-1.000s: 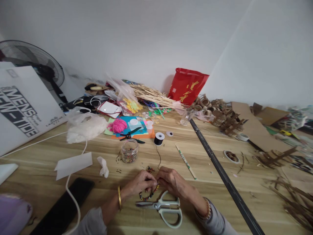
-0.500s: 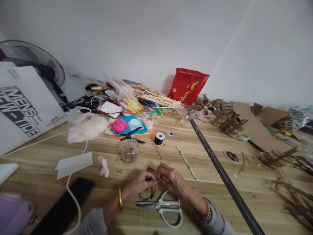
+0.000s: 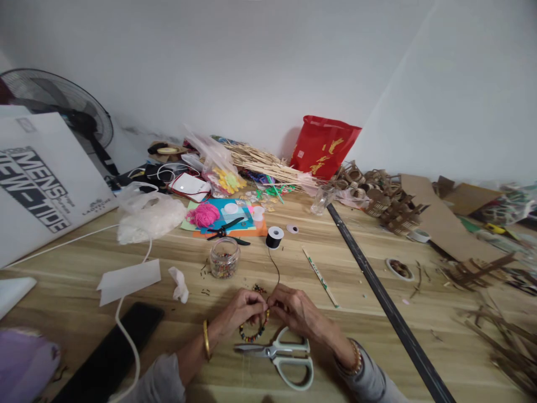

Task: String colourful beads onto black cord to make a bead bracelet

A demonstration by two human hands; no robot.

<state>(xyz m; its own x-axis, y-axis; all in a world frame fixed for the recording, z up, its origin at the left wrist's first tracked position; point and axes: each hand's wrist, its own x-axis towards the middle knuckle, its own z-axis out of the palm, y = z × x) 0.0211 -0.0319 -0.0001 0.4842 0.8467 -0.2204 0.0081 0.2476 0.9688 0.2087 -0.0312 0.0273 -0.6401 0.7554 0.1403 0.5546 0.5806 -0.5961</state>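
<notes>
A loop of multicoloured beads (image 3: 253, 338) hangs from my left hand (image 3: 241, 308), whose thumb and fingers pinch its cord. My right hand (image 3: 291, 307) meets it at the fingertips, closed on the black cord (image 3: 276, 270) that runs back to a spool (image 3: 274, 237). More beads (image 3: 259, 289) lie on the wood just beyond my fingers. Below my hands rest scissors (image 3: 283, 354) with pale handles, blades pointing left. A clear jar (image 3: 224, 258) of small beads stands beyond my left hand. The exact spot where the cord is pinched is hidden by my fingers.
A green-and-white paper-wrapped stick (image 3: 320, 277) lies right of the spool. A dark strip (image 3: 377, 291) crosses the table. Pink yarn (image 3: 203, 214) sits on coloured sheets at the back. A black phone-like slab (image 3: 113, 347) and a white cable (image 3: 126, 330) are at left.
My fingertips have come together at the top of the bead loop, with the right hand shifting slightly left. The view has moved a little; the other things keep their places.
</notes>
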